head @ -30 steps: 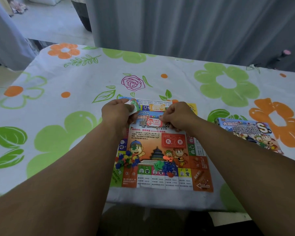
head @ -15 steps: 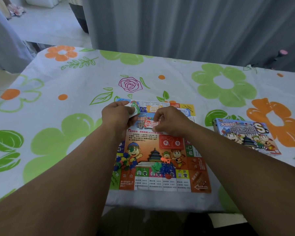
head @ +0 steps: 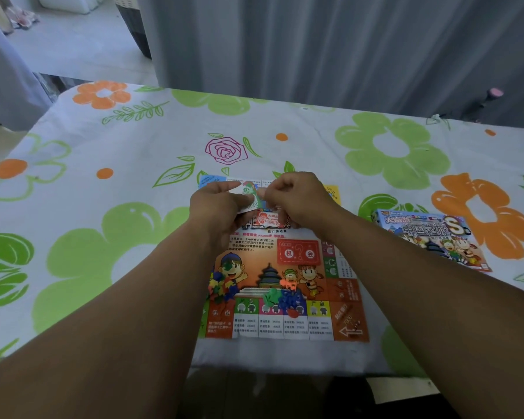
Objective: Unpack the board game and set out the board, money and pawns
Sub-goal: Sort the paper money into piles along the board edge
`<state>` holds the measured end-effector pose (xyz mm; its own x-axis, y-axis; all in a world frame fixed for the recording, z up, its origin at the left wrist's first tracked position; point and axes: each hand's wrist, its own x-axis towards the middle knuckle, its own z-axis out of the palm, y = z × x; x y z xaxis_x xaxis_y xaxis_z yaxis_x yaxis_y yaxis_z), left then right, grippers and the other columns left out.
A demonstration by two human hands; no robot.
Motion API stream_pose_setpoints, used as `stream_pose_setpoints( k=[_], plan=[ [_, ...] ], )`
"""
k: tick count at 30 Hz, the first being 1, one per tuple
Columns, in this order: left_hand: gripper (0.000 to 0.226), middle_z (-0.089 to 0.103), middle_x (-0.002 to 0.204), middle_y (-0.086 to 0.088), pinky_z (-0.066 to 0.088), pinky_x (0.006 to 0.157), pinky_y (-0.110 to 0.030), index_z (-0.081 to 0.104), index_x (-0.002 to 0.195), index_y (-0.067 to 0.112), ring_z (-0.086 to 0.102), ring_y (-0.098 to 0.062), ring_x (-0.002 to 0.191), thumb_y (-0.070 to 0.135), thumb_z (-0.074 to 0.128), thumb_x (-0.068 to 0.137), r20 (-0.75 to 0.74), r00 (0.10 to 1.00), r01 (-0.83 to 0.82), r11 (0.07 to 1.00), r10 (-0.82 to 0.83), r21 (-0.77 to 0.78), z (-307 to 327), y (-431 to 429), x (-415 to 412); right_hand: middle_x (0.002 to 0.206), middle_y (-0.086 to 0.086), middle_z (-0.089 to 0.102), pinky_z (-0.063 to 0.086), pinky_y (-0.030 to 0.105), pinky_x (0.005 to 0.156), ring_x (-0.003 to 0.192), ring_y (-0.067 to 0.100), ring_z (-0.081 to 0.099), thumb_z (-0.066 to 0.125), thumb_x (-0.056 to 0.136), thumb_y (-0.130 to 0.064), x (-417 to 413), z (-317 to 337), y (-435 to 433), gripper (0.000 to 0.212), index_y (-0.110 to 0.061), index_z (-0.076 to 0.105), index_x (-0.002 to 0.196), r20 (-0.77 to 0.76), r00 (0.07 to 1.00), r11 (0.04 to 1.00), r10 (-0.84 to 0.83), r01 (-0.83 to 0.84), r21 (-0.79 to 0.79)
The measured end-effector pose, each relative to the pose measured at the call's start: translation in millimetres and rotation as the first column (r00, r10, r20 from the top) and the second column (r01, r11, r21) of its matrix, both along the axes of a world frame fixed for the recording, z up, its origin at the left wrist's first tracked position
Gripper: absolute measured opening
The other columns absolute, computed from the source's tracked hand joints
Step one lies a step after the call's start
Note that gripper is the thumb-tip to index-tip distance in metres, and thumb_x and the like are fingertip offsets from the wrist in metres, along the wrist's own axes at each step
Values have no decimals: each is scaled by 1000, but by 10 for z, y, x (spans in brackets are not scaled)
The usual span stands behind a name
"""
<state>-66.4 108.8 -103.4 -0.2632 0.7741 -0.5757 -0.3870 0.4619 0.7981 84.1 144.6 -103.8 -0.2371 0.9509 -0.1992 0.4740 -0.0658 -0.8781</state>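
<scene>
The board [head: 297, 267] lies flat at the near edge of the worktop [head: 133, 207], loose pawns [head: 280, 297] heaped on it; a careless sweep could scatter them. Farther on, the left hand [head: 215, 204] grips the money [head: 250, 195] stack, and the right hand [head: 297, 198] pinches its edge in curled fingers. Two thin notes may peel off together.

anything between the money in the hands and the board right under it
Only one red note lying on the board beneath it. The left hand holds the money; the right hand pinches its edge.
</scene>
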Motion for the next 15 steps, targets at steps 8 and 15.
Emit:
stream_pose_setpoints(
  k=[8,15],
  plan=[
    [16,68,109,-20,58,61,-28,66,108,4,70,-31,91,3,58,94,84,996,2,1000,1,-26,34,8,64,66,9,63,41,21,38,42,9,56,76,86,-7,12,22,-17,17,4,67,95,-73,995,997,-62,57,-60],
    [31,67,111,-20,62,68,-35,62,118,6,69,-34,95,-9,56,92,55,998,-8,1000,6,29,-4,23,108,65,12,63,42,23,39,41,10,56,79,85,-13,52,41,-22,24,4,66,95,-92,992,993,-89,81,-82]
  ],
)
